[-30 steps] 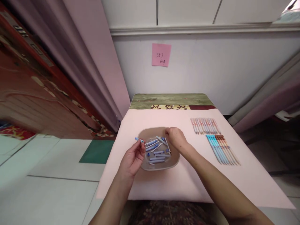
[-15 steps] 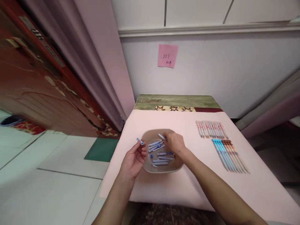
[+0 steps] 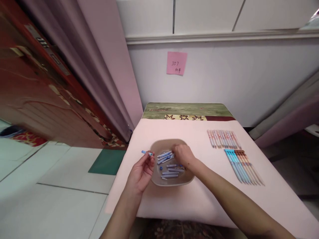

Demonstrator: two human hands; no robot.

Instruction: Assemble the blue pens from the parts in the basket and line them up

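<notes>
Between the thumb and fingertips of my left hand (image 3: 141, 171), closed, is a short blue pen tube (image 3: 144, 152), held at the left rim of a beige plastic basin (image 3: 171, 183). My right hand (image 3: 183, 154) reaches over the basin's right side, fingers bent and pressed together. Whatever it holds is hidden behind the fingers. Several blue pen barrels (image 3: 170, 175) and thin pen parts lie loose in the basin. A small dark blue ring-like piece (image 3: 161, 168) rests near its left wall.
On the pink-covered table (image 3: 206, 202), a row of patterned pens (image 3: 224, 139) lies at the right. Below it is a row of blue and brown pens (image 3: 243, 167). A pink note (image 3: 176, 63) is stuck on the wall behind. A red door (image 3: 50, 99) stands left.
The blue tube in my left hand has turned nearly level. The pale blue piece that stuck out from my right hand is no longer visible, and that hand has shifted slightly. The view tilted a little.
</notes>
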